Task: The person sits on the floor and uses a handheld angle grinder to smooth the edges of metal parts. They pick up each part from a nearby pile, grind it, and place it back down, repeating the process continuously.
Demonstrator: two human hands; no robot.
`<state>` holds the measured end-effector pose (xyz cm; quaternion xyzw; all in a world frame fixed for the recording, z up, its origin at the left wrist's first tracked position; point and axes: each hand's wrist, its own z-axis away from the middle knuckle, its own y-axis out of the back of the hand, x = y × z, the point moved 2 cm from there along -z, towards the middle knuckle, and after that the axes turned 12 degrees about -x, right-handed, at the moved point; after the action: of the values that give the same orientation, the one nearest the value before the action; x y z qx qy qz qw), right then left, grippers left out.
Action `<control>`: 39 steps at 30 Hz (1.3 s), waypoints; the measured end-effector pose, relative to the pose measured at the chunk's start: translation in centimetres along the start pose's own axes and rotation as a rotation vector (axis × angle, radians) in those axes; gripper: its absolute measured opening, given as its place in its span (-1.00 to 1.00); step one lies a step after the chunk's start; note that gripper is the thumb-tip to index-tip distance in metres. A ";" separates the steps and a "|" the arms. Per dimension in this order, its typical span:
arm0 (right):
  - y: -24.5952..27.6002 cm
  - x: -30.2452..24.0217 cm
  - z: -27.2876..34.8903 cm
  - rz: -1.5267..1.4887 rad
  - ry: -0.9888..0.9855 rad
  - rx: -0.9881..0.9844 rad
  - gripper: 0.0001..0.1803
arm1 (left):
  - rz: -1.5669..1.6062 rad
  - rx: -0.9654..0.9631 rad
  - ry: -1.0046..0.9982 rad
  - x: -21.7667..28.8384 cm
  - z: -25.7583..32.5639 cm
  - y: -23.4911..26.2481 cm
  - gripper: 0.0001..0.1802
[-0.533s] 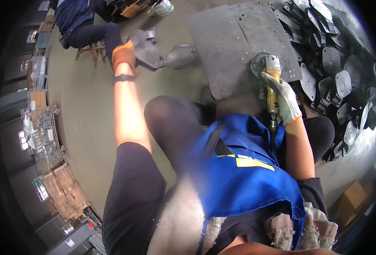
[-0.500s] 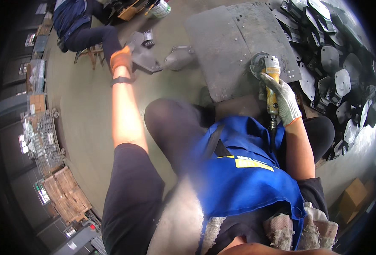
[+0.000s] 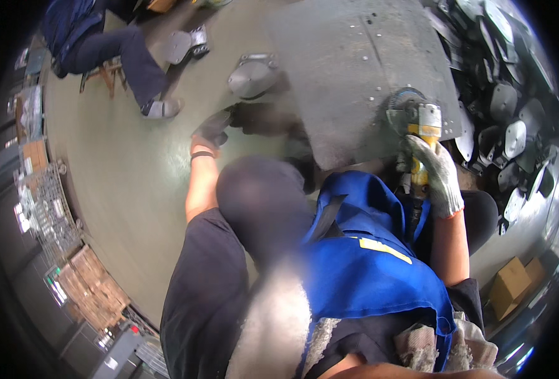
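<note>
Our left hand has drawn back, now gripping a dark part at eleven o'clock — right hand wrapped around the grinder.

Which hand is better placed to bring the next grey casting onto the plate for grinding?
Left. The left hand is down at the floor beside a dark part, near the grey casting. The right hand already grips the yellow angle grinder on the steel plate.

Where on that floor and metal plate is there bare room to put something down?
Bare floor lies between the wire crates and the left hand. The grey plate is bare above the grinder. The heap of metal parts on the right is crowded.
</note>
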<state>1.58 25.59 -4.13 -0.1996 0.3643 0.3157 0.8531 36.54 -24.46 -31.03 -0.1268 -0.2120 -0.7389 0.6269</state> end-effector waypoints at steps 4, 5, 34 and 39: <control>-0.3 -0.3 -0.1 -0.109 -0.007 -0.058 -0.65 | 0.064 -0.022 0.056 -6.9 1.1 5.1 -0.45; -0.5 -0.5 0.1 -0.095 -0.009 -0.039 -0.64 | 0.085 -0.026 0.064 -8.5 1.5 5.7 -0.45; 4.2 2.0 0.0 1.044 0.137 -0.022 -0.57 | -1.482 0.004 -0.653 2.5 -9.3 -12.2 -0.69; 3.0 2.3 -0.1 1.205 0.211 -0.075 -0.54 | -0.717 0.188 -0.440 10.1 -10.1 -9.1 -0.45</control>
<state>0.72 28.65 -6.26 -0.0185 0.4842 0.7338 0.4762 26.58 -36.90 -36.69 -0.1422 -0.4378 -0.8427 0.2794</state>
